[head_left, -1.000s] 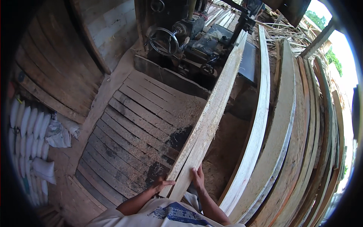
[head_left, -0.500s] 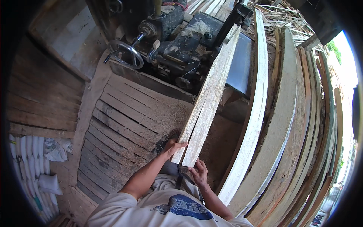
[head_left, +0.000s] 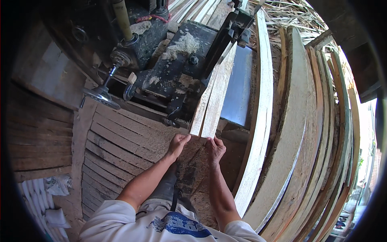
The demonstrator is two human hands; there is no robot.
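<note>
Boards [head_left: 217, 97], two lying side by side with a narrow gap at the near end, run from the hands toward 1 o'clock, beside the dark machine [head_left: 177, 60]. Left hand [head_left: 179, 144] pinches the left board's near corner; right hand [head_left: 216, 148] pinches the right board's end. From them, a handwheel [head_left: 101, 96] sits at 10 o'clock, a whitish plank [head_left: 260, 109] at 2.

The left hand [head_left: 178, 144] and right hand [head_left: 216, 149] grip wooden strips' [head_left: 213, 109] near ends beside a machine [head_left: 179, 64]
</note>
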